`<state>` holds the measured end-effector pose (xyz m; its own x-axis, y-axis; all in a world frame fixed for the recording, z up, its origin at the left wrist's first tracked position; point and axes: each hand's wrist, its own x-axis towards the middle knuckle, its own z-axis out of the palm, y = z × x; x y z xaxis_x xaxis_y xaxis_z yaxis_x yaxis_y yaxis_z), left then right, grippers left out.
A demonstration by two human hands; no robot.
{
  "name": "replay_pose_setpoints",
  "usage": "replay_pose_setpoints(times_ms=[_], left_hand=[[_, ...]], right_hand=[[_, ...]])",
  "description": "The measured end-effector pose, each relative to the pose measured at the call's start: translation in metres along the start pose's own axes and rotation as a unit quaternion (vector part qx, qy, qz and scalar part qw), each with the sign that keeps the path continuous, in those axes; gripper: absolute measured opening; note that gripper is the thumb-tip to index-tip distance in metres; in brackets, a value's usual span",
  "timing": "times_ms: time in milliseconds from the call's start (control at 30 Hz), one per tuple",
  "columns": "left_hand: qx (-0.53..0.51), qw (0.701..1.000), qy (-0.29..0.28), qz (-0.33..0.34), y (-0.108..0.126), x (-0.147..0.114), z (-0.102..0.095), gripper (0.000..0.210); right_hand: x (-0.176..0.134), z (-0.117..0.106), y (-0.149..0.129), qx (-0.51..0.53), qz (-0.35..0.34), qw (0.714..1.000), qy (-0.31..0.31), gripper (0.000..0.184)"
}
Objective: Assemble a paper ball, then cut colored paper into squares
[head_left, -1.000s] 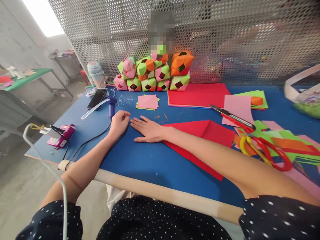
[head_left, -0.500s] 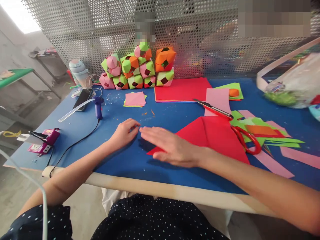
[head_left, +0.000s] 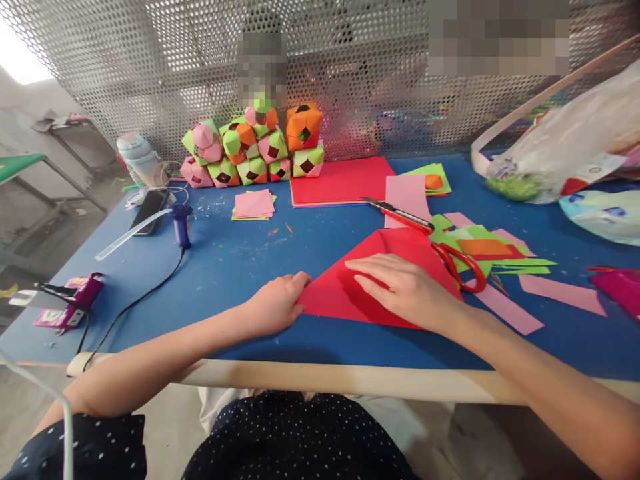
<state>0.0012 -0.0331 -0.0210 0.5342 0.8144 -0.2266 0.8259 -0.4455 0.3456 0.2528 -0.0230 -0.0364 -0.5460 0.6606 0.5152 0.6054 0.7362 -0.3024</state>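
Observation:
A folded sheet of red paper (head_left: pixel 335 293) lies on the blue table, its left end tapering to a point. At that tip, the fingers of my left hand (head_left: pixel 277 305) are closed on the paper's corner. My right hand (head_left: pixel 400 288) is over the middle of the same sheet, palm down with fingers stretched out; whether it presses on the paper I cannot tell. Beside the sheet's right edge lie red scissor handles (head_left: pixel 463 268). A slim black-and-silver pointed tool (head_left: pixel 400 215) rests just beyond the sheet, partly on a pink paper (head_left: pixel 407 189).
Folded paper balls (head_left: pixel 253 150) are stacked at the back by a perforated metal screen. Red sheets (head_left: pixel 340 181), small pink squares (head_left: pixel 254 204) and green scraps (head_left: pixel 475 243) lie about. A blue glue gun (head_left: pixel 181 227) with its cord stands left; a plastic bag (head_left: pixel 550 160) sits right.
My left hand has moved right and closed on the red paper's left corner. My right hand has shifted right, over the sheet's middle. The view has turned slightly right.

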Motion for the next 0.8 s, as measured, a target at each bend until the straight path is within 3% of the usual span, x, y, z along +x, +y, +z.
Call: replay_pose_setpoints(times_ms=[100, 233, 433, 600, 700, 800], left_hand=[[0.007, 1.0, -0.01, -0.029, -0.001, 0.001, -0.008, 0.035], [0.01, 1.0, -0.001, -0.018, -0.005, -0.002, -0.014, 0.033], [-0.074, 0.997, 0.03, -0.001, -0.004, -0.005, -0.013, 0.034], [-0.126, 0.992, 0.001, -0.004, 0.0, -0.006, -0.015, 0.048], [-0.06, 0.997, 0.005, 0.05, -0.001, -0.008, -0.01, 0.055], [0.084, 0.987, 0.047, 0.13, -0.004, -0.007, -0.002, 0.037]], right_hand=[[-0.018, 0.003, 0.01, -0.04, -0.004, 0.999, -0.014, 0.028], [-0.033, 0.003, 0.014, -0.097, 0.025, 0.995, -0.023, 0.033], [-0.046, 0.019, 0.018, -0.096, 0.155, 0.97, -0.159, 0.068], [-0.053, 0.029, 0.012, -0.089, 0.186, 0.96, -0.188, 0.08], [-0.053, 0.029, 0.008, -0.087, 0.185, 0.961, -0.188, 0.081], [-0.052, 0.027, 0.006, -0.083, 0.19, 0.959, -0.191, 0.08]])
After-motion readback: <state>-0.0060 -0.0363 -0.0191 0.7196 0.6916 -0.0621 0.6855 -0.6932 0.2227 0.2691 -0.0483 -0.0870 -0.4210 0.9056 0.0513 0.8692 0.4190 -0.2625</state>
